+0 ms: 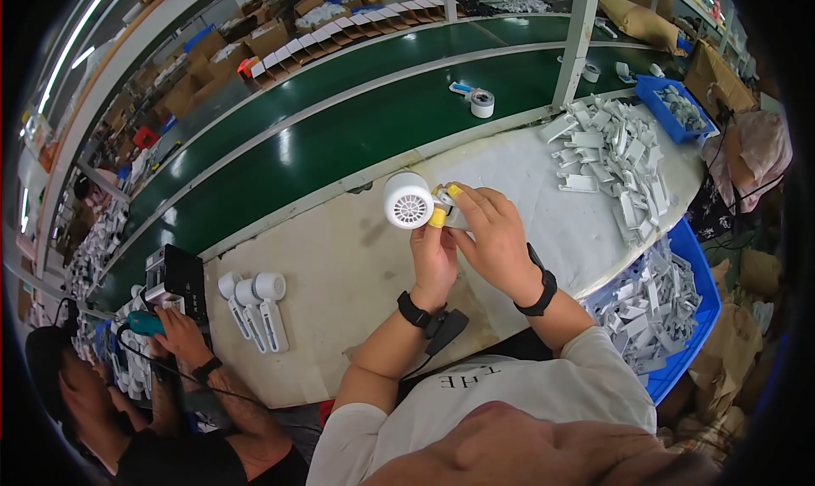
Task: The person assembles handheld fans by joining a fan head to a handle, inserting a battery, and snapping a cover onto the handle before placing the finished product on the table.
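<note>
A white appliance with a round head and slotted grille (408,201) is held above the table, its grille turned up toward me. My left hand (435,261) pinches the neck beside the round head, with yellow wrapping on a fingertip. From the right, my right hand (492,231) closes over the handle part, and yellow wrapping shows on one of its fingers too. Their fingers hide most of the handle and any small part between them. On the table to the left lie several similar white appliances (261,303), side by side.
White plastic shells (611,151) are heaped at the table's right. A blue crate (706,303) of similar parts stands beside me; a smaller blue bin (689,129) is beyond. A green conveyor (340,129) carries another appliance (481,103). At left, a co-worker (204,359) holds a teal power tool (145,323).
</note>
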`<state>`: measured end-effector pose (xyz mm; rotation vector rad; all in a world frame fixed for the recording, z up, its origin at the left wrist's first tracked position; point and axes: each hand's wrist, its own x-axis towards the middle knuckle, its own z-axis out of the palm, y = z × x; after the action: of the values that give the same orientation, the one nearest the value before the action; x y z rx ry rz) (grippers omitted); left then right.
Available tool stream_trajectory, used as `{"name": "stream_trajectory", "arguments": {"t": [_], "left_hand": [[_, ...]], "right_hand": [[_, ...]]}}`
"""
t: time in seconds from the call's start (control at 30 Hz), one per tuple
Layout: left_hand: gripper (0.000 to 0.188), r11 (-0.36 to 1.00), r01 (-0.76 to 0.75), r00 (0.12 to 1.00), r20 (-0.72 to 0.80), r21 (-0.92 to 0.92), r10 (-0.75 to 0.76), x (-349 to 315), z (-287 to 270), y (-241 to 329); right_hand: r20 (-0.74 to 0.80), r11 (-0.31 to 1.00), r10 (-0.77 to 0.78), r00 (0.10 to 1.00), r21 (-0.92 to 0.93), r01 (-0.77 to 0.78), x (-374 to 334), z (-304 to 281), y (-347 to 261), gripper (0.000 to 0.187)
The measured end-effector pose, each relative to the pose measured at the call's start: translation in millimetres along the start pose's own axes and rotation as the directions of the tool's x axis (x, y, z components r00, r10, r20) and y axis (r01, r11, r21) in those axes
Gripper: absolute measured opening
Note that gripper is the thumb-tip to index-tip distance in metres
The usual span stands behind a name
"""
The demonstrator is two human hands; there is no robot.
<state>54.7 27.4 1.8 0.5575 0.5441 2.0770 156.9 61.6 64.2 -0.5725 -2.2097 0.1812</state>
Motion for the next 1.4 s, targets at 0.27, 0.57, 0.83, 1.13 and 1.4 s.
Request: {"name": "stream_trajectory", "arguments": {"t": [0.27,0.57,0.83,1.13,1.4], "left_hand": [[0.030,0.999,0.044,0.999,-0.015,0.031,-0.043,-3,3,-5],[0.032,0.983,-0.117,0.991,0.081,0.139,0.107,9,11,40],[0.033,0.974,-0.160,0.984,0.107,0.163,0.144,10,9,51],[0.033,0.974,-0.224,0.959,0.184,0.033,0.215,-5,18,73],[0.026,0.738,-0.135,0.991,0.088,0.662,0.103,34,-34,58]], "right_hand": [[-0.125,0.998,-0.066,0.990,-0.027,0.063,2,17,5,0.050],[-0.034,0.990,0.042,0.999,0.137,-0.037,8,-4,18,0.044],[0.427,0.535,0.241,0.871,0.691,-0.487,8,2,23,0.028],[-0.064,0.808,-0.113,0.992,0.575,0.129,12,7,18,0.031],[0.485,0.574,0.118,0.867,0.679,-0.458,-9,63,49,0.018]]}}
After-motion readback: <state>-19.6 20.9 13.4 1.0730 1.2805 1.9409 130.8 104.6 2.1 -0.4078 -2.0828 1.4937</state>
